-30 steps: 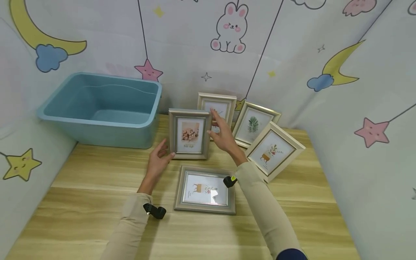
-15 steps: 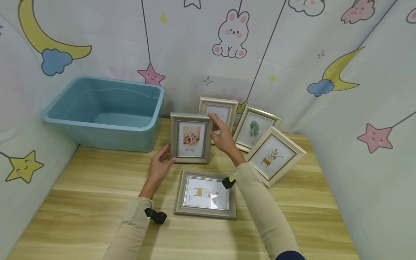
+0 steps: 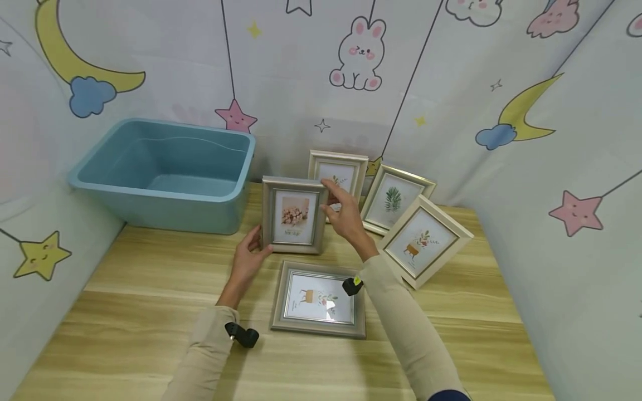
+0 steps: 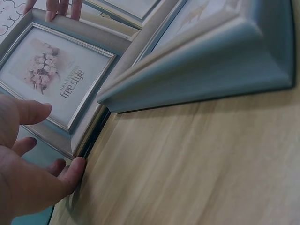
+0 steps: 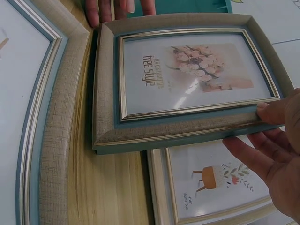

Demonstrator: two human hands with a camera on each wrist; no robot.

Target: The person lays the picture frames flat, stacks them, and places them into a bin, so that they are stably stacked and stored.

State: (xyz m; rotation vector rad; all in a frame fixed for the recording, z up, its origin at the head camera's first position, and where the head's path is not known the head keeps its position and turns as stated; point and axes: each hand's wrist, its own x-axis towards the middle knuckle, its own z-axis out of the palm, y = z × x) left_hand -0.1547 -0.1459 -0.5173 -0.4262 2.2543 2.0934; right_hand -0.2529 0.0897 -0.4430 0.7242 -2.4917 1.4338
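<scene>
A grey-brown picture frame (image 3: 293, 215) with a pink flower print stands upright near the middle of the table. My left hand (image 3: 246, 265) holds its lower left corner, thumb in front and the other fingers around the side. At the upper right edge, my right hand (image 3: 346, 214) pinches the frame, with the thumb on the front rim and the fingers behind. In the right wrist view the printed words on the flower frame (image 5: 201, 70) read "free style". Flat on the table, just in front of it, lies another grey-brown picture frame (image 3: 319, 299) with a plant-pot print.
Behind and to the right stand a cream frame (image 3: 339, 156), a gold-edged frame (image 3: 393, 198) with a green leaf, and a tilted cream frame (image 3: 421, 241). A blue plastic tub (image 3: 160, 209) sits at the back left. Patterned cloth (image 3: 296, 72) surrounds the wooden table (image 3: 150, 289).
The head view has tilted, so the scene sits slightly lower in it. Both hands stay at the flower-print picture frame, with hardly any movement relative to the things around it.
</scene>
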